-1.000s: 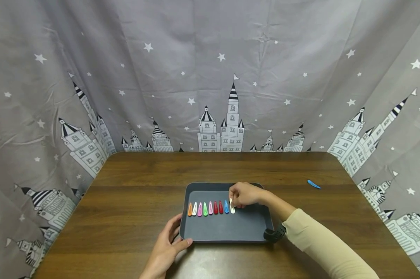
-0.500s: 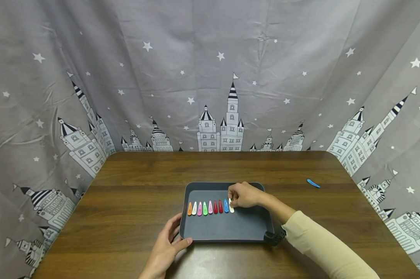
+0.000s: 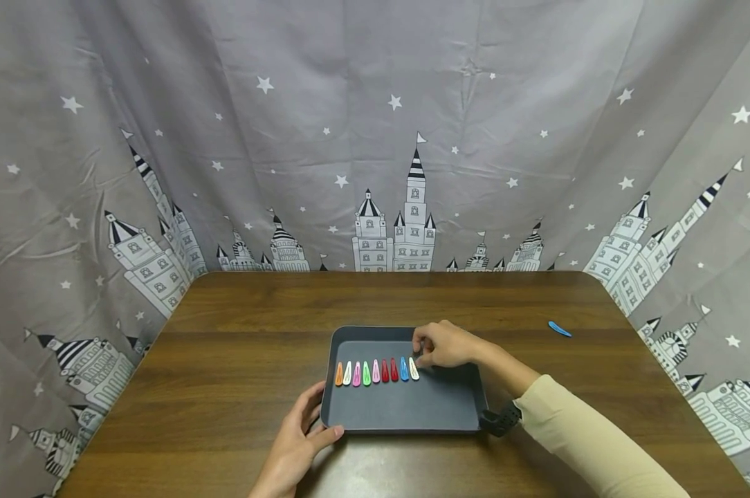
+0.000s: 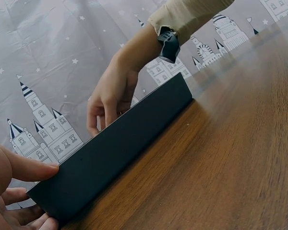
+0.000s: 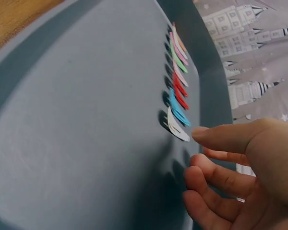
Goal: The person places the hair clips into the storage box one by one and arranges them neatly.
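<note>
My left hand (image 3: 295, 437) holds the near left corner of a dark grey tray (image 3: 403, 409), thumb along the front wall and fingers at the side. In the tray lies a row of snap hair clips, from an orange clip (image 3: 339, 374) at the left, through white, pink, green and red, to a blue clip (image 3: 404, 369) and a cream clip (image 3: 414, 369) at the right end. Right beside the cream clip hovers my right hand (image 3: 446, 344). The right wrist view shows its thumb and fingers parted, with nothing between them and the cream clip (image 5: 176, 127) lying free.
Another blue hair clip (image 3: 560, 328) lies on the wooden table (image 3: 250, 360), to the right of the tray. Behind the table hangs a grey curtain (image 3: 300, 83) printed with castles and stars. A dark band (image 3: 501, 419) is on the right wrist.
My right hand has let go of the cream clip and drawn slightly up and to the right, its fingers now parted. The clip stays at the row's end. My left hand keeps its place.
</note>
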The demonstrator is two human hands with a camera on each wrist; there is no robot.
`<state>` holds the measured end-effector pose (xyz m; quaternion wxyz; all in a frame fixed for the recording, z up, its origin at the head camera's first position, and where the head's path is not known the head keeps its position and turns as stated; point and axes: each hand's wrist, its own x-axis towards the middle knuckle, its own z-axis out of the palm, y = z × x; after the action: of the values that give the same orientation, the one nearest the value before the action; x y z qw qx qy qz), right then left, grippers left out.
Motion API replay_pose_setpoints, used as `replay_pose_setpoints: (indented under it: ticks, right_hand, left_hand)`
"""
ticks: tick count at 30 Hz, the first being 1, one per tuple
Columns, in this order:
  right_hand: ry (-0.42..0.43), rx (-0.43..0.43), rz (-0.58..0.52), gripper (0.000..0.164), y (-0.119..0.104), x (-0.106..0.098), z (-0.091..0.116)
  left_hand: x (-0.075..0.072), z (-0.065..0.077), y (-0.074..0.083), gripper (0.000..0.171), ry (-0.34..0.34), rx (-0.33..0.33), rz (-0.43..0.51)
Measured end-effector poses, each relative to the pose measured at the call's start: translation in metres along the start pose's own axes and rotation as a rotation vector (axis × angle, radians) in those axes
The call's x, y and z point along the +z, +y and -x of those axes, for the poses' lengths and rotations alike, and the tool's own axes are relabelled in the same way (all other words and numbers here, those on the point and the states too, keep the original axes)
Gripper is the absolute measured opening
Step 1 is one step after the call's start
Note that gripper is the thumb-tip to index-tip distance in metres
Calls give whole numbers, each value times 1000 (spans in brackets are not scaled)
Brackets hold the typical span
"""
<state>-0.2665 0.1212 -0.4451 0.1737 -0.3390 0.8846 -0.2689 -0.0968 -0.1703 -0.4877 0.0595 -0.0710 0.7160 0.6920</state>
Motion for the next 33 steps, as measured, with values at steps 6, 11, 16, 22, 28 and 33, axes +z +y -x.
replay_pose_setpoints:
  ticks: [6,11,16,22,28,33]
  right_hand:
    - [43,-23,10,16,4,-18,7]
    - [80,-18,4,16,12,-34,17]
    - [118,-13,-14,18,22,-51,28]
    - [173,8,-14,19,37,-65,41]
    - [241,51,6,20,54,-74,50]
    - [295,96,13,18,69,-81,60]
  left_hand:
    - [0,1,0,82,-1,9,14]
    - [0,0,0,82,3,1,7]
    - [0,-1,1,82,6,-8,3]
    - [0,0,1,82,3,1,3]
    - [1,1,2,82,-2,9,8]
    - [1,2,1,82,2,-2,-1]
